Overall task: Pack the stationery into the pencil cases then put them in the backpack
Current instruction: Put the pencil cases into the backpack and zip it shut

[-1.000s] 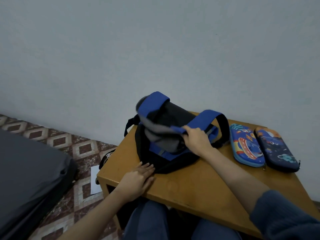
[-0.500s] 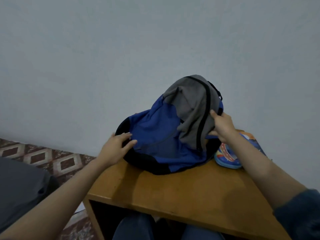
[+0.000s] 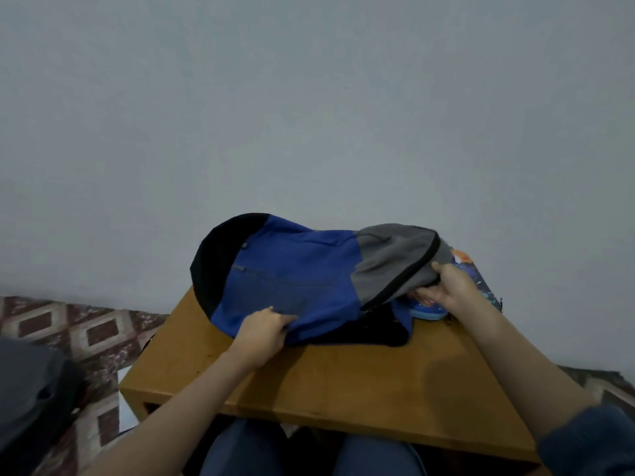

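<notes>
Across the surface (image 3: 343,379), head view: backpack (image 3: 292,280) lies flat, long axis left-right, black base at left, grey zipped top at right. My left hand (image 3: 261,333) pinches the blue front panel at its near edge. My right hand (image 3: 450,286) grips the grey flap by the black zip line. Light-blue pencil case (image 3: 429,313) sits just under that flap and hand, dark pencil case (image 3: 484,285) right behind it. Can't tell if the zip is open. My read: right hand is nearer both cases and the bag's top faces them, so load from the right.
</notes>
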Tool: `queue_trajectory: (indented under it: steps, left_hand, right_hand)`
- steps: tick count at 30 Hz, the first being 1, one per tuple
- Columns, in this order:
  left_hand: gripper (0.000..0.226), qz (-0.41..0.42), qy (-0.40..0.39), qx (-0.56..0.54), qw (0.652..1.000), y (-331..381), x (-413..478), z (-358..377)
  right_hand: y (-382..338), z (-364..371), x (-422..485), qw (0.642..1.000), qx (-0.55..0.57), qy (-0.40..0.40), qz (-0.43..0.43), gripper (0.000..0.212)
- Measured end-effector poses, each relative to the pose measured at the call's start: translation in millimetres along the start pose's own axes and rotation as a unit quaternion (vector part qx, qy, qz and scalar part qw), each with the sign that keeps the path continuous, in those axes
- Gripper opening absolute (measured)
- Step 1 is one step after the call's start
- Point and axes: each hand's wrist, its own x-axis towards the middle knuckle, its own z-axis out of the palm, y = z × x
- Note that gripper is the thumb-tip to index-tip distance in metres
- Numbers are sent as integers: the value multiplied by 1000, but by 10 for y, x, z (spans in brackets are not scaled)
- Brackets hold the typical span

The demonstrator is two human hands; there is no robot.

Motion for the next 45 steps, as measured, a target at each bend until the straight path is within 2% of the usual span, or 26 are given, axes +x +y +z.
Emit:
queue_trajectory:
  steps: [3,5,7,9,12,16,20,21,23,25,26,28,30,34,37,40,43,45]
  left_hand:
    - [38,-23,11,11,1000,-235,-5,-63]
    - [43,-21,2,-29,999,-308,-29,-83]
    - [73,4,-17,-99,995,-249,-73,-83]
    - [96,35,-21,-141,989,-63,-113,-89]
    - [102,71,8,-142,987,272,-103,-57]
    - [75,36,48,-137,989,531,40,12]
    - [39,43,81,-116,989,606,111,50]
    - [31,52,85,-127,987,606,110,63]
    - [24,50,85,-147,984,601,85,59]
    - [24,41,88,-158,983,574,73,56]
    - [25,43,92,-159,982,558,73,54]
    - [25,48,97,-162,981,531,69,62]
    - [24,46,101,-175,978,507,59,63]
    - [25,37,103,-188,976,500,61,81]
    - [32,35,105,-205,972,538,60,81]
    - [39,32,127,-216,968,617,93,80]
    - [19,40,180,-208,960,734,98,37]
    - [16,57,198,-193,959,732,81,1]
  right_hand:
    - [132,-176,-37,989,-143,29,-2,36]
    - [204,-262,-30,969,-235,63,-31,45]
    - [247,-311,11,939,-312,108,-100,51]
    - [260,-306,-13,894,-379,153,-183,40]
    - [317,-220,-219,849,-410,163,-291,24]
    - [644,-59,-587,830,-446,77,-325,35]
    - [1039,77,-678,816,-505,6,-282,18]
    - [1116,104,-674,818,-513,-6,-260,20]
    - [1242,174,-658,825,-516,-35,-227,26]
    - [1323,258,-665,834,-504,-57,-217,20]
    - [1341,295,-678,836,-498,-55,-223,18]
    - [1365,325,-701,832,-496,-26,-248,38]
    - [1377,327,-723,814,-514,-7,-270,47]
    - [1362,260,-756,759,-559,-11,-332,35]
    - [1335,172,-731,740,-539,8,-402,29]
    - [1285,118,-717,702,-516,31,-490,26]
    - [1181,125,-728,658,-531,62,-530,30]
    - [1094,121,-701,648,-536,70,-537,29]
